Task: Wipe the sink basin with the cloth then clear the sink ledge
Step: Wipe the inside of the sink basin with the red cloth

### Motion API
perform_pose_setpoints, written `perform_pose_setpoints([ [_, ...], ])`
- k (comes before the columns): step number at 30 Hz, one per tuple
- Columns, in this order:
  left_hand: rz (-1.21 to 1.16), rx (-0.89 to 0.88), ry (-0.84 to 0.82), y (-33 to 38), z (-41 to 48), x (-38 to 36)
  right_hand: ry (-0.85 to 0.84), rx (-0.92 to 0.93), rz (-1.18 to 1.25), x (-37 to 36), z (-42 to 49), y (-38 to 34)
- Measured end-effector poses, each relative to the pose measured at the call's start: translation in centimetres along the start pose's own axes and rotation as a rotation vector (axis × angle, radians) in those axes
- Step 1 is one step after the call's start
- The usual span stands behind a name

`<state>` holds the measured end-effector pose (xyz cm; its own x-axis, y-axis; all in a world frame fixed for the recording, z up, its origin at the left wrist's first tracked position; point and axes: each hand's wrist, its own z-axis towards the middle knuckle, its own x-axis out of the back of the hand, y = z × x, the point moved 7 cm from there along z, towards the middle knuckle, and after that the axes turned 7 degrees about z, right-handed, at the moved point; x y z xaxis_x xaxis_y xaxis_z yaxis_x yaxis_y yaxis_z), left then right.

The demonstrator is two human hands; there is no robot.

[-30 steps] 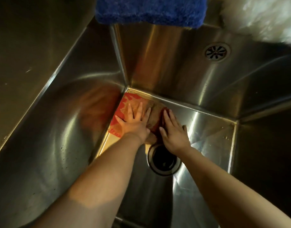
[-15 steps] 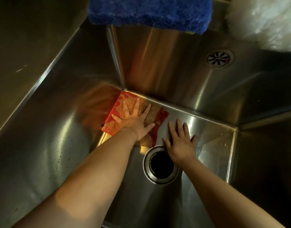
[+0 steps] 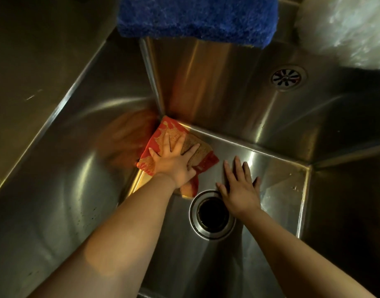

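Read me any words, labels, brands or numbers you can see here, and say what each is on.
None: no readable text anywhere. The red and tan cloth shows only a pattern; the sink basin, drain and blue towel bear no lettering.

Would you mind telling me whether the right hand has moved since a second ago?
Yes. The right hand has slid rightward off the cloth onto the bare basin floor, and now lies up and right of the drain.
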<state>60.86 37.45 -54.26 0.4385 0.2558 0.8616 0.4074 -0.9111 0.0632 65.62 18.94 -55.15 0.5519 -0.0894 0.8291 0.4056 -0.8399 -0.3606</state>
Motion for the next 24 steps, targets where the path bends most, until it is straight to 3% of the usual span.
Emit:
perform_pose_setpoints([
  [10, 0.136, -0.036, -0.066, -1.7, -5.9, -3.8, -0.018, -0.017, -0.020, -0.3, -1.4, 0.5],
  [16, 0.029, -0.004, -0.084, -1.3, -5.7, -3.8, 0.002, -0.043, -0.018, -0.7, -2.7, 0.7],
  [24, -0.253, 0.228, -0.076, 1.5, -1.2, -1.0, 0.019, -0.015, 0.005, -0.8, -2.7, 1.3],
])
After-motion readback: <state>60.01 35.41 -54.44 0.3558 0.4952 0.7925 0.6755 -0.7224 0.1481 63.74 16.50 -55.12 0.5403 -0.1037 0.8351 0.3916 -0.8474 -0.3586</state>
